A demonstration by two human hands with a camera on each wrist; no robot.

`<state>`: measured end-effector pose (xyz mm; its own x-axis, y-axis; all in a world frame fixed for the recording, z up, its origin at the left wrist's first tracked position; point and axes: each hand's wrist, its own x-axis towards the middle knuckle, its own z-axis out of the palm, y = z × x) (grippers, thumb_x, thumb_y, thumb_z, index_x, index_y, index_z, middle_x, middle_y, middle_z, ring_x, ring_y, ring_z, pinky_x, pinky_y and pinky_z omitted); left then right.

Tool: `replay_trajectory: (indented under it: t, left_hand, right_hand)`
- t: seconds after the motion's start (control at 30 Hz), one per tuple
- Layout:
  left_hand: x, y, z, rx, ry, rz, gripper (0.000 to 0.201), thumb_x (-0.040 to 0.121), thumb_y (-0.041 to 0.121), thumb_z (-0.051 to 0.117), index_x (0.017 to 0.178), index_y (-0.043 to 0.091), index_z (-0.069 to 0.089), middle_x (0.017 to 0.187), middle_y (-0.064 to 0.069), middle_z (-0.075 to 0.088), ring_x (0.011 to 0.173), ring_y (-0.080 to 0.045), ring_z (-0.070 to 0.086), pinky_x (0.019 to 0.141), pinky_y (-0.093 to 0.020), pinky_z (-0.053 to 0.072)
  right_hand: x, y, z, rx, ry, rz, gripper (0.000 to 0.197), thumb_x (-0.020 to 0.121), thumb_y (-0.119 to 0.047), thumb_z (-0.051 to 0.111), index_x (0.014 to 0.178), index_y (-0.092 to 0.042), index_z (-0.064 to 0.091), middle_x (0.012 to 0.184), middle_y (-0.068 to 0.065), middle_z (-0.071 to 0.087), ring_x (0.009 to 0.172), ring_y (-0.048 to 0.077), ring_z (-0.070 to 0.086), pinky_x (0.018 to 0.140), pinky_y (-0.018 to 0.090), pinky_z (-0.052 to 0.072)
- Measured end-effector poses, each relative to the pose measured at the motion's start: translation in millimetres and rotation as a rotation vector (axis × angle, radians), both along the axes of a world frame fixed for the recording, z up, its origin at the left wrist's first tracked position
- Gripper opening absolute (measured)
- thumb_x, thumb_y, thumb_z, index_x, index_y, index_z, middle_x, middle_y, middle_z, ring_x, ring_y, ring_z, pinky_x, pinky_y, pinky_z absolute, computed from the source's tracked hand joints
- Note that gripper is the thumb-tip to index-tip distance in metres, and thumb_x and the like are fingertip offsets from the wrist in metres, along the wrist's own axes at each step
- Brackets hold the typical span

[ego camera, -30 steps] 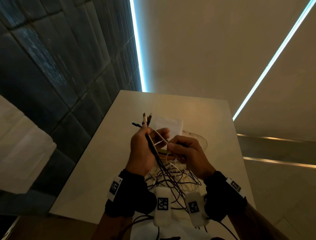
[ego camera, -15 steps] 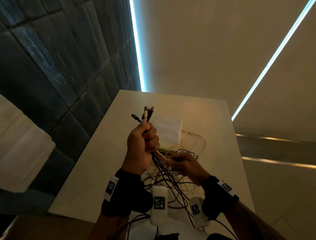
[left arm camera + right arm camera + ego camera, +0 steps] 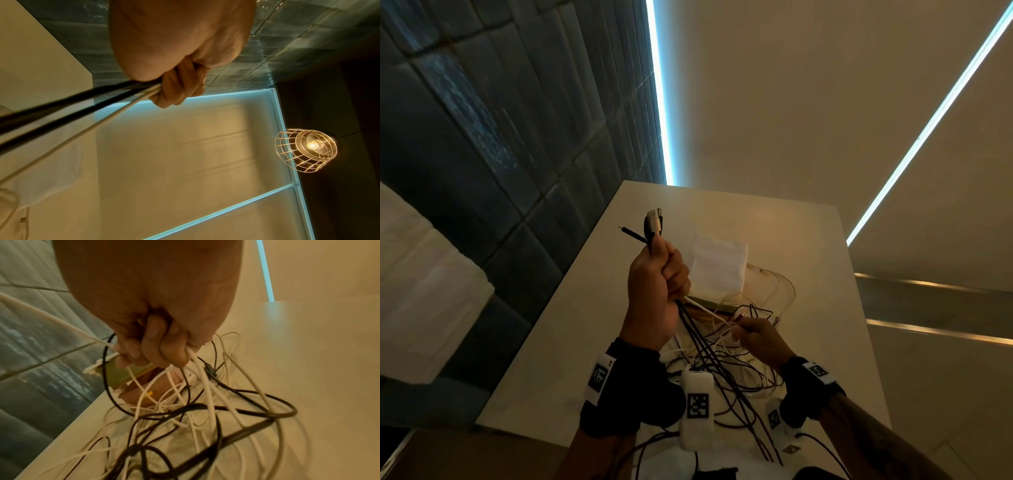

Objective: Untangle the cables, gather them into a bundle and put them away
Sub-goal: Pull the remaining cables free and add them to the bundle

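Cable sorting at a pale table (image 3: 599,342) set against a dark tiled wall (image 3: 482,171) on the left. A white pouch (image 3: 719,267) lies flat on the table beyond the hands, with a small box (image 3: 139,384) just nearer, partly hidden by loops of cable. The tangle of black and white cables (image 3: 726,363) lies on the table between the two wrists and spills over the near edge; bare tabletop extends to the far edge and along the right side. The left hand (image 3: 657,291) is closed in a fist round a bundle of cable ends, whose plugs (image 3: 652,222) stand above the thumb; the strands run taut downward from the fist into the tangle. The right hand (image 3: 756,334), lower and to the right, has its fingers (image 3: 152,344) curled round white strands lifted from the heap. Compared with half a second ago, the left fist is raised slightly and the right hand has drawn further right, stretching a white cable between them.
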<state>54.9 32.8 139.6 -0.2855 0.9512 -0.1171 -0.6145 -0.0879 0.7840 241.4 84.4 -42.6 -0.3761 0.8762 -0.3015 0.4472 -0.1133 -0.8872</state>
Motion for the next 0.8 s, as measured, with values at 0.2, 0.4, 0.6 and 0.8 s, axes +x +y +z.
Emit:
replay_trajectory:
  t: [0.2, 0.4, 0.6, 0.8]
  left_hand:
    - [-1, 3, -6, -0.083, 0.091, 0.025, 0.037, 0.105, 0.027, 0.03, 0.073, 0.015, 0.041, 0.049, 0.004, 0.036, 0.037, -0.007, 0.02, 0.036, -0.018, 0.019]
    - [8, 4, -10, -0.198, 0.139, 0.017, 0.034, 0.105, 0.028, 0.03, 0.077, 0.012, 0.041, 0.055, -0.004, 0.055, 0.037, -0.01, 0.029, 0.037, -0.019, 0.022]
    - [16, 0, -3, -0.207, 0.054, -0.072, 0.044, 0.105, 0.034, 0.028, 0.084, 0.017, 0.063, 0.086, -0.014, 0.075, 0.075, -0.025, 0.069, 0.068, -0.035, 0.054]
    - [11, -4, 2, -0.028, -0.168, -0.107, 0.032, 0.102, 0.035, 0.03, 0.085, 0.014, 0.046, 0.099, -0.019, 0.072, 0.06, -0.019, 0.062, 0.059, -0.027, 0.053]
  right_hand:
    - [-4, 15, 37, 0.003, 0.107, -0.284, 0.023, 0.09, -0.011, 0.059, 0.071, -0.001, 0.067, 0.051, -0.001, 0.049, 0.045, 0.013, 0.04, 0.045, 0.024, 0.032]
    - [-20, 5, 133, 0.044, 0.624, -0.197, 0.016, 0.094, -0.005, 0.054, 0.086, 0.009, 0.057, 0.055, 0.005, 0.036, 0.043, 0.013, 0.023, 0.043, 0.022, 0.018]
    - [-33, -24, 167, 0.08, 0.653, 0.091, 0.012, 0.091, 0.004, 0.054, 0.081, 0.007, 0.06, 0.054, -0.01, 0.055, 0.042, 0.007, 0.038, 0.048, 0.019, 0.032]
    - [-27, -25, 138, -0.057, 0.566, 0.146, 0.014, 0.082, -0.015, 0.065, 0.074, -0.004, 0.067, 0.06, 0.013, 0.045, 0.045, 0.015, 0.029, 0.045, 0.024, 0.018]
